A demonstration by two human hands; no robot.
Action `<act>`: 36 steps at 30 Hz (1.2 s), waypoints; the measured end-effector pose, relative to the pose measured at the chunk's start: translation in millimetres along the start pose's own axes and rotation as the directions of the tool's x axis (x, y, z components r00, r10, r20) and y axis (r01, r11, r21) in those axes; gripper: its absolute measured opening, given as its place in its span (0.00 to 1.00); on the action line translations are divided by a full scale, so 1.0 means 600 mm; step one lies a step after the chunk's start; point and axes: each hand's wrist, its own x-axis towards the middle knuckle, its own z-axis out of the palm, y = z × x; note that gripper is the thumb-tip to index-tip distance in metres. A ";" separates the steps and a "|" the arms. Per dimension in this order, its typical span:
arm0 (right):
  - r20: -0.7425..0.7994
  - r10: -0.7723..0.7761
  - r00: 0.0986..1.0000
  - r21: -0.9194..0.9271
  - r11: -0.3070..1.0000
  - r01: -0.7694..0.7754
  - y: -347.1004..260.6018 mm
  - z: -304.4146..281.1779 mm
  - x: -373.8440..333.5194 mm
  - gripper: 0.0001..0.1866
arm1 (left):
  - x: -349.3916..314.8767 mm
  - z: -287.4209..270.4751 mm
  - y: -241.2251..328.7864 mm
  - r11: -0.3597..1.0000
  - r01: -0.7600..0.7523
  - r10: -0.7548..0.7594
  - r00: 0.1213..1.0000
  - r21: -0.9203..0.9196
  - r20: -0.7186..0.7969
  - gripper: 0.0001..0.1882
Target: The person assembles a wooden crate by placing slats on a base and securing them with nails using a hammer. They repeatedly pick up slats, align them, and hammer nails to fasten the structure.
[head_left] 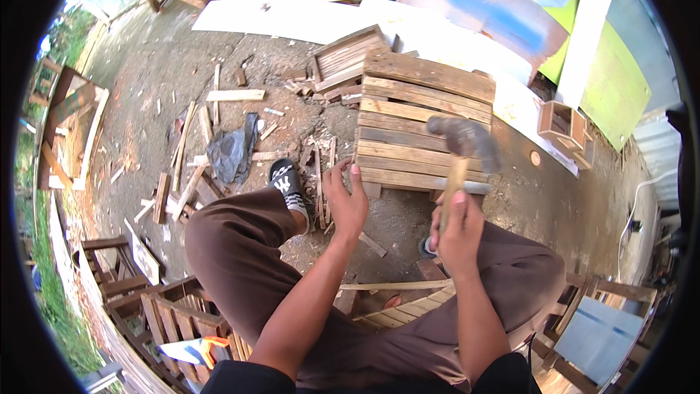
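My right hand [459, 232] is wrapped round the wooden handle of a hammer [455, 179], held upright. The dark hammer head, smeared by motion, is in front of a low slatted wooden panel [415, 134]. Rough planks make up this panel, with narrow gaps between them. At its near left corner is my left hand [345, 197], fingers apart and pointing forward, with nothing visible in it. Whether its fingertips touch the panel's edge I cannot tell. My knees are spread on either side of my forearms.
Wood offcuts [235, 95] and a dark plastic bag [232, 152] litter the ground at left. A wooden crate [340, 58] leans beyond the panel. An orange-handled saw [197, 351] lies on slatted wood at lower left. A small wooden box [563, 124] stands at right.
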 end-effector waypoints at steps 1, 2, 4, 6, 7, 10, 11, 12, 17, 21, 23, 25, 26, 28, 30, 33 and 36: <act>-0.051 -0.032 0.998 0.073 0.997 0.036 -0.016 -0.017 0.000 0.26 | -0.006 0.003 0.015 0.986 -0.136 0.137 0.990 0.096 -0.013 0.19; -0.108 -0.061 0.992 0.141 0.987 0.076 -0.031 -0.035 0.000 0.26 | -0.013 0.007 0.029 0.940 -0.283 0.293 0.956 0.190 -0.025 0.19; -0.215 -0.108 0.971 0.240 0.958 0.160 -0.059 -0.072 -0.007 0.26 | -0.029 0.018 0.055 0.912 -0.376 0.359 0.925 0.161 0.123 0.19; -0.309 -0.135 0.942 0.314 0.920 0.235 -0.080 -0.106 -0.016 0.25 | -0.046 0.030 0.070 0.803 -0.551 0.498 0.829 0.227 0.253 0.21; -0.352 -0.143 0.925 0.370 0.887 0.277 -0.087 -0.119 -0.023 0.23 | -0.055 0.039 0.075 0.795 -0.548 0.469 0.827 0.259 0.310 0.23; -0.444 -0.120 0.888 0.485 0.801 0.351 -0.102 -0.154 -0.040 0.22 | -0.073 0.064 0.077 0.663 -0.651 0.510 0.754 0.369 0.415 0.26; -0.461 -0.101 0.882 0.505 0.787 0.355 -0.106 -0.166 -0.044 0.22 | -0.074 0.072 0.076 0.627 -0.679 0.526 0.730 0.381 0.436 0.29; -0.468 -0.100 0.878 0.515 0.777 0.363 -0.109 -0.178 -0.047 0.22 | -0.074 0.080 0.075 0.624 -0.694 0.533 0.714 0.359 0.454 0.29; -0.524 -0.071 0.849 0.564 0.718 0.408 -0.117 -0.221 -0.054 0.22 | -0.068 0.102 0.072 0.602 -0.732 0.552 0.670 0.319 0.496 0.26; -0.525 -0.035 0.850 0.596 0.698 0.397 -0.116 -0.235 -0.056 0.24 | -0.065 0.109 0.075 0.578 -0.738 0.578 0.671 0.348 0.464 0.21; -0.515 -0.041 0.856 0.566 0.734 0.375 -0.116 -0.237 -0.057 0.25 | -0.065 0.113 0.077 0.576 -0.736 0.599 0.677 0.357 0.428 0.18; -0.509 -0.024 0.861 0.573 0.737 0.359 -0.116 -0.237 -0.057 0.26 | -0.064 0.118 0.079 0.576 -0.734 0.610 0.679 0.361 0.407 0.16; -0.505 -0.010 0.863 0.585 0.731 0.351 -0.116 -0.237 -0.057 0.26 | -0.062 0.120 0.081 0.578 -0.731 0.615 0.682 0.363 0.395 0.15; -0.497 -0.001 0.868 0.600 0.722 0.345 -0.116 -0.239 -0.056 0.27 | -0.061 0.125 0.085 0.602 -0.721 0.630 0.693 0.342 0.352 0.14; -0.498 0.000 0.867 0.608 0.713 0.348 -0.116 -0.240 -0.056 0.27 | -0.059 0.130 0.093 0.638 -0.692 0.606 0.722 0.338 0.334 0.13; -0.492 0.021 0.871 0.621 0.709 0.334 -0.115 -0.243 -0.056 0.27 | -0.057 0.137 0.107 0.696 -0.614 0.504 0.787 0.372 0.356 0.13; -0.485 0.069 0.872 0.658 0.685 0.311 -0.113 -0.247 -0.056 0.28 | -0.059 0.144 0.120 0.716 -0.549 0.395 0.827 0.430 0.400 0.14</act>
